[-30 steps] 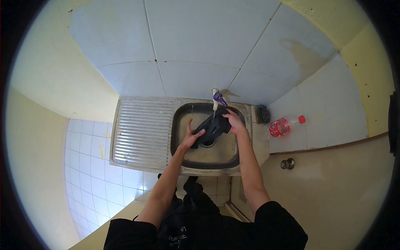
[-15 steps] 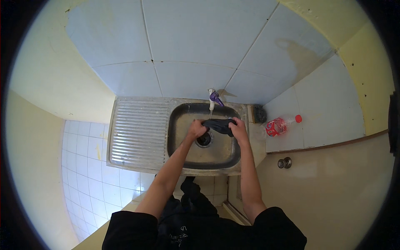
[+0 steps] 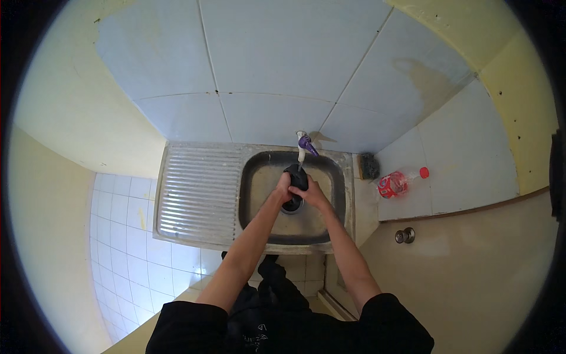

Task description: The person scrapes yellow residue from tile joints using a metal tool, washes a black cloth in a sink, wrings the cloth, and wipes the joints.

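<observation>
A dark, wet-looking cloth (image 3: 296,174) is bunched between my two hands, below the white tap with a purple handle (image 3: 306,144). My left hand (image 3: 283,184) grips its left side with the fingers curled in. From the right, my right hand (image 3: 311,192) closes on it, thumb reaching toward the left hand. A thin stream of water runs from the spout onto the cloth. Both hands are above the steel sink basin (image 3: 318,229), over the drain, which is partly hidden. What kind of cloth it is cannot be made out.
A ribbed steel drainboard (image 3: 197,194) adjoins the basin on the left. Right of the sink are a dark scouring pad (image 3: 369,166) and a clear plastic bottle with a red cap (image 3: 401,184) lying on its side. Tiled wall (image 3: 271,53) rises behind the tap.
My hands have come together, the right one moving left and down. The cloth, stretched sideways before, is now bunched upright under the tap.
</observation>
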A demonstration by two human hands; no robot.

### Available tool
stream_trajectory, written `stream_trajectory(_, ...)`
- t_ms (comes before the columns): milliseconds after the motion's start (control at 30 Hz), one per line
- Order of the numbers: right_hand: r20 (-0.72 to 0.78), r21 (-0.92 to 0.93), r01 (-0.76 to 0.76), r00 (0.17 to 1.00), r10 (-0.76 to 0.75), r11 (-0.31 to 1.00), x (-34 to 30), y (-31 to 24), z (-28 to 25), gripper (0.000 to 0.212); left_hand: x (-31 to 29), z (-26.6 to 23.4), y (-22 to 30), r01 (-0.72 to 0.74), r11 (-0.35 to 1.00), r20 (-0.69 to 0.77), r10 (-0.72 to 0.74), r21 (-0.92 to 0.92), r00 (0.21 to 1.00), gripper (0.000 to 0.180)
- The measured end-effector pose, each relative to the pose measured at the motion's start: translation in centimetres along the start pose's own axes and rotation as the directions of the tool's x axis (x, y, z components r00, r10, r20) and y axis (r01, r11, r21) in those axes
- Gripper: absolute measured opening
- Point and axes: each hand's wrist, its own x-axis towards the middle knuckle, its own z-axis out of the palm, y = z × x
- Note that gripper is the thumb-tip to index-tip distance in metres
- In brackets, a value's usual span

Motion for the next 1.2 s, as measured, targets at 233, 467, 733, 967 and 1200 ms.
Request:
stream_trajectory(233, -0.126, 0.124, 0.22, 0.971, -0.205, 0.967, 0.5, -1.0, 1.8, 0.075, -0.1, -2.1, 0.5, -0.03, 0.994, -0.048, 0.036, 0.108, 0.998, 0.035)
stream_trajectory(467, 0.056, 0.025, -0.039, 0.998, 0.037, 0.999, 1.8, -2.0, 1.8, 0.05, 0.3, -4.5, 0.8, -0.122, 0.616, -0.116, 0.332, 0.778, 0.936, 0.051)
stream_trajectory(733, 0.157, 0.606, -0.191, 0.98, 0.12, 0.772, 2.0, -2.0, 3.0, 0.031, -2.0, -4.1, 2.2, -0.091, 0.117, -0.011, 0.67, 0.989, 0.743, 0.059)
stream_trajectory(967, 0.362, 0.862, -0.349, 0.932, 0.037, 0.367, 2.4, -2.4, 2.4, 0.027, -4.0, -2.8, 4.7, -0.161, 0.577, -0.23, 0.544, 0.801, 0.807, 0.066)
stream_trajectory(1200, 0.531, 0.838, -0.539, 0.842, -0.096, -0.086, 3.4, -4.0, 3.3, 0.014, 0.1, -7.2, 2.8, -0.248, 0.865, -0.251, 0.382, 0.436, 0.89, 0.064)
